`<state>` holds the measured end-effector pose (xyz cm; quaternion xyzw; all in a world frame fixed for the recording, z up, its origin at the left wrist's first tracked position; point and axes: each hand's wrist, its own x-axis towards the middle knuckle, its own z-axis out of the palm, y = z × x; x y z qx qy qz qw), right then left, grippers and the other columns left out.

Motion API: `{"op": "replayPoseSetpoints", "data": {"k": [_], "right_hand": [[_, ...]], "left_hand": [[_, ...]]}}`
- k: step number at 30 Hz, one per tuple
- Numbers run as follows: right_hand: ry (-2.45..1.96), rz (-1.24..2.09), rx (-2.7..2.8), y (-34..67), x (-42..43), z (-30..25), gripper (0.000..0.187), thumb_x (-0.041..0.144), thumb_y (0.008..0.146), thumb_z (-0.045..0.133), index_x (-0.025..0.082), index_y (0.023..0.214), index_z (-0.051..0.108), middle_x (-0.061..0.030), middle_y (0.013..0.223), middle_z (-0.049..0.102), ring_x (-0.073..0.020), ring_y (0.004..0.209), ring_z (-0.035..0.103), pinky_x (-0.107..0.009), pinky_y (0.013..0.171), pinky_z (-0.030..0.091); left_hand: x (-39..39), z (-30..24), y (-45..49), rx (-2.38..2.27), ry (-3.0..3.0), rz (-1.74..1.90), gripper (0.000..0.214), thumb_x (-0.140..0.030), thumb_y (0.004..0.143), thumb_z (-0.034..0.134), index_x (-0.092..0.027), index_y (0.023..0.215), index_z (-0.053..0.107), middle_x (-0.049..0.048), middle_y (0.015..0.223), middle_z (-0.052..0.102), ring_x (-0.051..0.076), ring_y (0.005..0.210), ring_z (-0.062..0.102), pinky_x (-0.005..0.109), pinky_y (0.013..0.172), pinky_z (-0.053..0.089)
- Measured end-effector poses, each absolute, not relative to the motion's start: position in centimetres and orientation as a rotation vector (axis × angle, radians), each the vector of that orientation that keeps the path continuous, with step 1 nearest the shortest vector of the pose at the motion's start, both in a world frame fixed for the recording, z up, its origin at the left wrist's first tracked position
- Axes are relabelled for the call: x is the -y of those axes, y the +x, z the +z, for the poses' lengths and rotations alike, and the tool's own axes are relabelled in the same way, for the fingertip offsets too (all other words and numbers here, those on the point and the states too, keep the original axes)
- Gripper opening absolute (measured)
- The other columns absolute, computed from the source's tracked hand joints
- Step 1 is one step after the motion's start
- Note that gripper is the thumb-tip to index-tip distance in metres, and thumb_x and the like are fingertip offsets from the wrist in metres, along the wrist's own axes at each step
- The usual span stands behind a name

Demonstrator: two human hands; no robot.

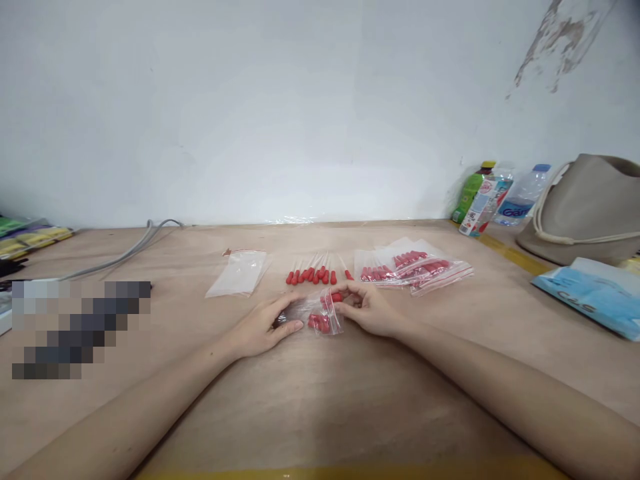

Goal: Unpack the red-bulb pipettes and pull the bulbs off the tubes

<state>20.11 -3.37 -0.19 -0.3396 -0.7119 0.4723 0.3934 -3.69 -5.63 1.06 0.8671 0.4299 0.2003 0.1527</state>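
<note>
Forearms, cut off at the lower corners, reach to a clear zip bag (320, 325) on the worktop (300, 407), red bulbs showing inside. Left of this bag, the left hand (265, 325) arches over its end; some fingers are hidden, so whether they grip is unclear. To its right, the right hand (370, 308) has fingers closed on the bag's mouth, around a red bulb (336, 297); the plastic there is hard to make out. Far left of the bag, a pixelated patch hides whatever lies there. Just beyond the bag, loose droppers (320, 274) lie with red bulbs toward it, their pale stems fading into the worktop. Beyond it to the left are flat clear bags (239, 273); to the right, overlapping filled bags (423, 268), contents partly covered. Farthest right, a beige bucket-shaped bag (585, 207) is cut off by the frame.
</note>
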Motion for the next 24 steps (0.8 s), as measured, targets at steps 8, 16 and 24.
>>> {"op": "replayPoseSetpoints", "data": {"k": [8, 16, 24], "right_hand": [[-1.018, 1.509, 1.445, 25.7, 0.8, 2.5, 0.027, 0.029, 0.062, 0.073, 0.014, 0.081, 0.062, -0.0034, 0.072, 0.068, -0.0081, 0.059, 0.062, -0.02, 0.059, 0.051], [-0.937, 0.957, 1.355, 27.8, -0.7, 7.5, 0.026, 0.031, 0.065, 0.072, 0.017, 0.085, 0.062, -0.0049, 0.083, 0.068, -0.0115, 0.07, 0.064, -0.024, 0.065, 0.054], [-0.725, 0.224, 1.932, 18.1, -4.2, 3.3, 0.017, 0.018, 0.076, 0.058, 0.016, 0.091, 0.065, -0.0072, 0.09, 0.065, -0.0154, 0.082, 0.061, -0.03, 0.076, 0.051]], "left_hand": [[5.7, 1.2, -3.9, -1.265, 2.496, 0.55, 0.046, -0.044, 0.084, 0.046, -0.024, 0.126, 0.04, 0.0045, 0.119, 0.054, 0.019, 0.093, 0.056, 0.031, 0.079, 0.047], [5.6, 0.8, -3.9, -1.206, 2.569, 0.641, 0.043, -0.041, 0.082, 0.049, -0.023, 0.121, 0.044, 0.0061, 0.125, 0.049, 0.022, 0.113, 0.047, 0.037, 0.094, 0.04], [4.6, 0.7, -5.0, -1.494, 2.47, 0.959, 0.03, -0.039, 0.08, 0.052, -0.021, 0.103, 0.051, 0.0049, 0.107, 0.054, 0.021, 0.101, 0.051, 0.038, 0.089, 0.042]]}}
